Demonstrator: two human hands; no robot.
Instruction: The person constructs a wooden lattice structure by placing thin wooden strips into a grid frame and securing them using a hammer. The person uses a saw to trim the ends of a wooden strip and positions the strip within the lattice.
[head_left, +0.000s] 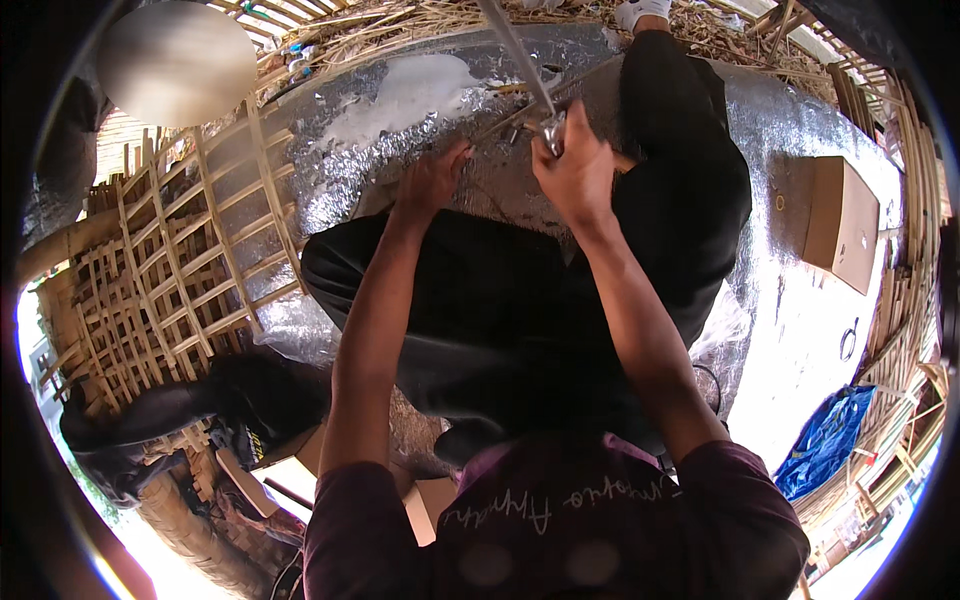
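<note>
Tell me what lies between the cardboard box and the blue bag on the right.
In the head view, only bare silvery foil sheet lies between the cardboard box and the blue bag, apart from a small dark loop resting on it.

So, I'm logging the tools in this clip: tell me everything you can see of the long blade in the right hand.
The blade is long, flat, pale grey metal, running up and left from the right hand, which grips its lower end. It stands tilted over the silvery mat. Its tip leaves the picture at the top; the handle is hidden in the fist.
</note>
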